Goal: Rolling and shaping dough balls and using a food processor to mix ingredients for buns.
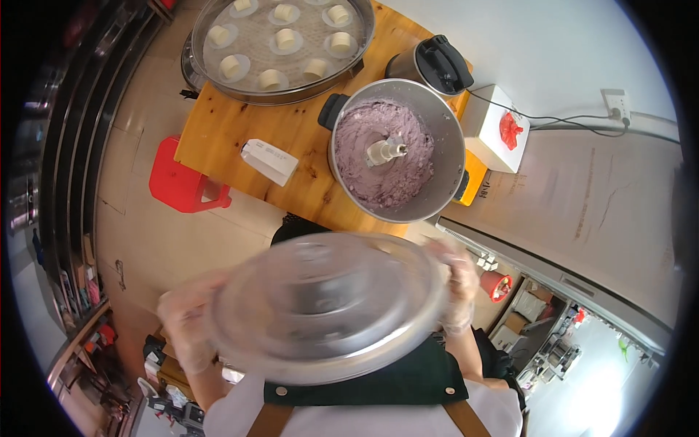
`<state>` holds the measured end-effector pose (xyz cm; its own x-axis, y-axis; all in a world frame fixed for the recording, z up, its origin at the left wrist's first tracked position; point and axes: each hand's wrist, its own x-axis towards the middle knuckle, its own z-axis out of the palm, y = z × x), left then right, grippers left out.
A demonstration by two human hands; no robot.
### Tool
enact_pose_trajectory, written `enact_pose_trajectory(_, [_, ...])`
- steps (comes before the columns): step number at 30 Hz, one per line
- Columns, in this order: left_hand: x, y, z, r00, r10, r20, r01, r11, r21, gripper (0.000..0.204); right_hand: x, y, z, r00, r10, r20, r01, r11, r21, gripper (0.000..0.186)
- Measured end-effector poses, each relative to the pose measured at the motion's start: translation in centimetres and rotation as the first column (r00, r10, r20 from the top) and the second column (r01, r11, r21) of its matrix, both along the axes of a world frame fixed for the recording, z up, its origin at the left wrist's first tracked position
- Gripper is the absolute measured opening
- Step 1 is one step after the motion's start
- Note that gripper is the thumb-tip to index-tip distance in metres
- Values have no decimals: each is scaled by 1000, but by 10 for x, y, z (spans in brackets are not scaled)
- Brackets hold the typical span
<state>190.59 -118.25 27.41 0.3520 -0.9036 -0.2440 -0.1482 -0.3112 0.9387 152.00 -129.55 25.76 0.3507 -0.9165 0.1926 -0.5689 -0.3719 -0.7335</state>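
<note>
A large round see-through lid (328, 320), blurred by motion, is held close to my chest. My left hand (191, 313), in a clear plastic glove, is closed on its left rim. On the opposite rim my right hand (457, 280), gloved the same way, also grips it. Beyond the lid stands a deep metal pot (448, 156) with black side handles, uncovered on the wooden table. Crumbly purple mash (378, 189) fills its lower part around a metal centre post (386, 149).
Pale dough rolls on paper rounds sit in a large round steamer tray (309, 76) at the far left. A white carton (269, 162) lies on the wooden table (218, 135). Behind the pot is a black-lidded container (437, 65). A red stool (173, 175) stands left; a steel-coloured freezer (582, 189) stands right.
</note>
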Motion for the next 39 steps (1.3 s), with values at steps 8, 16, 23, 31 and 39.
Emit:
enact_pose_trajectory(8, [109,160,-3,771,319,551,-335,939,-76,14,66,-90,-52,939,215,-268,-227,974,-13,51])
enact_pose_trajectory(16, [115,157,-41,556,128,821,-319,945,69,22,95,-142,-140,394,602,-695,-649,718,253,63])
enact_pose_trajectory(23, [103,148,-53,602,173,779,-306,952,25,23,99,-152,-126,236,630,-740,-676,653,340,60])
enact_pose_trajectory(31, [81,116,-51,607,177,775,-274,962,-5,20,93,-156,-143,368,685,-629,-576,699,424,70])
enact_pose_trajectory(39, [75,116,-49,628,278,727,-378,925,-27,13,72,-145,-142,394,720,-571,-497,690,526,74])
